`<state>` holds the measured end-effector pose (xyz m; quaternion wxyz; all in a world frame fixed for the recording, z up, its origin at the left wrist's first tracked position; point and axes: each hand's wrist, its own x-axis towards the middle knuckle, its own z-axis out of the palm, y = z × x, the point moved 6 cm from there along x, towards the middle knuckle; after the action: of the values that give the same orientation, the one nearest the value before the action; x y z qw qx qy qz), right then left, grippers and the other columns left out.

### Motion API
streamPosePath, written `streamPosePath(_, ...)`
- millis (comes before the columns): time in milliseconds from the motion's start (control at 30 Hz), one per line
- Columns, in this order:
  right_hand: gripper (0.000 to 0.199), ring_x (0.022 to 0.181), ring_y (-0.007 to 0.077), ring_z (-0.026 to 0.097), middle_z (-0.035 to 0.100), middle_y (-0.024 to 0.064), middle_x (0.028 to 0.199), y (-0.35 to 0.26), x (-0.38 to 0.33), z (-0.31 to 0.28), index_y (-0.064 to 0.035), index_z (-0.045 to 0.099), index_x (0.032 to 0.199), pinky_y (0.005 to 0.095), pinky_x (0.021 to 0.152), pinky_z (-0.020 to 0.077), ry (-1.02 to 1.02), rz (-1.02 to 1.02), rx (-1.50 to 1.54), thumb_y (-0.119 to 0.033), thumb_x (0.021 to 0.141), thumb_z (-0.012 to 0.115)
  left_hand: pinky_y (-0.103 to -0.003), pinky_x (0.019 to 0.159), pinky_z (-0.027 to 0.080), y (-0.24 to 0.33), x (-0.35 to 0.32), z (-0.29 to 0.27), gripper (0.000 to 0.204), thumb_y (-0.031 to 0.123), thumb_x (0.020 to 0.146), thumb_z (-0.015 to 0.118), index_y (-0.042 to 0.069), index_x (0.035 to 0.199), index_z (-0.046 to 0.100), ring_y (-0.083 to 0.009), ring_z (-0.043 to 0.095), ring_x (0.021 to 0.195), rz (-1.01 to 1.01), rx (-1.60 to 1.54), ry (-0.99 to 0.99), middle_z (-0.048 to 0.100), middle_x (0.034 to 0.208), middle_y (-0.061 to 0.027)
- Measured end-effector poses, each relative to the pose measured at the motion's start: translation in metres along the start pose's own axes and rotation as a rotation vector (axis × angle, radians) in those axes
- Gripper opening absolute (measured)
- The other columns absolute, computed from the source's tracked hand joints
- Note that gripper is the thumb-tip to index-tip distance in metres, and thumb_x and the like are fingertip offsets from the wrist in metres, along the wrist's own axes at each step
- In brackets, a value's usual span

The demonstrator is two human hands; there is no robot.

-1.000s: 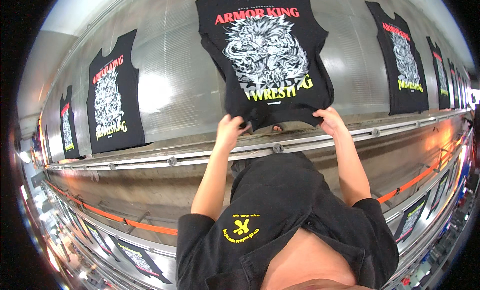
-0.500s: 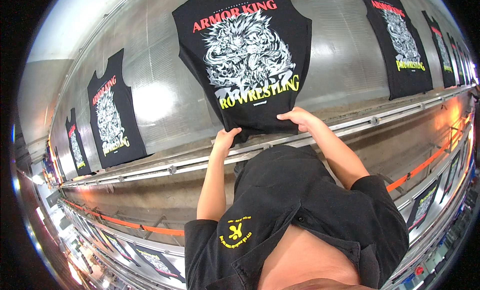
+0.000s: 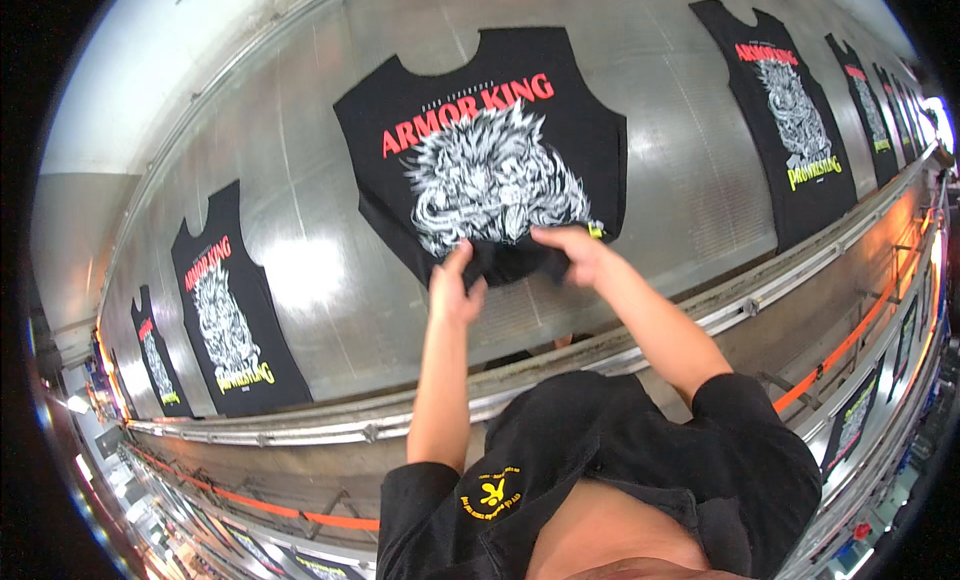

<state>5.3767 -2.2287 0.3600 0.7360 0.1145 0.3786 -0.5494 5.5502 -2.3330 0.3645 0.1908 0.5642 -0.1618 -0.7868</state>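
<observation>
Black short-sleeved shirt (image 3: 565, 425); yellow chest emblem (image 3: 491, 493).

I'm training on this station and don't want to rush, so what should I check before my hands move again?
1. Left hand at the lower edge of the central black panel: ok.
2. Right hand at the same edge, farther right: ok.
3. Panel's neck and shoulders spread out on the metal surface: ok.
4. Panel's lower part flat: not ok; it is bunched, hiding most of the yellow lettering.
5. Gaps to the left neighbouring panel and right neighbouring panel: ok.
6. Firm grip: cannot tell; fingers are blurred.
</observation>
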Motion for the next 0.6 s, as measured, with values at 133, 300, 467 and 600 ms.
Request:
streamPosePath(133,0.022,0.087,0.0165,0.069,0.071,0.0052,0.099,-0.191,-0.061,0.187,-0.0046,0.068,0.103,0.0333,0.078,0.0575,-0.134,-0.464,-0.184,-0.022,0.090,0.067,-0.023,0.046,0.045,0.232,-0.086,0.128,0.031,0.026,0.078,0.080,0.012,0.100,0.063,-0.0122,0.060,0.077,0.578,-0.123,-0.087,0.062,0.098,-0.0017)
streamPosePath(300,0.016,0.075,0.0159,0.060,0.065,0.0072,0.089,-0.265,-0.188,0.337,-0.0051,0.062,0.099,0.0269,0.059,0.0414,-0.806,-0.816,-0.360,-0.019,0.095,0.057,-0.020,0.042,0.042,0.352,-0.242,0.206,0.017,0.008,0.087,0.065,0.001,0.103,0.063,-0.0107,0.053,0.051,1.752,0.526,-0.523,0.063,0.078,-0.0057)
streamPosePath(467,0.031,0.106,0.0184,0.062,0.064,0.0141,0.117,-0.268,-0.234,0.298,0.0003,0.062,0.116,0.0340,0.095,0.0500,-0.495,-1.077,-0.378,-0.023,0.098,0.052,-0.031,0.100,0.045,0.323,-0.313,0.201,0.053,-0.005,0.075,0.070,-0.005,0.126,0.056,-0.0211,0.058,0.114,1.411,0.349,-0.579,0.060,0.124,-0.0136)
streamPosePath(600,0.047,0.118,0.0254,0.056,0.061,0.0170,0.123,-0.267,-0.392,0.255,0.0042,0.055,0.127,0.0398,0.101,0.0454,0.039,-2.009,-0.605,-0.029,0.094,0.058,-0.032,0.098,0.046,0.343,-0.394,0.155,0.045,0.015,0.081,0.073,-0.003,0.120,0.059,-0.0214,0.060,0.110,1.475,0.063,-0.915,0.063,0.118,-0.0134)
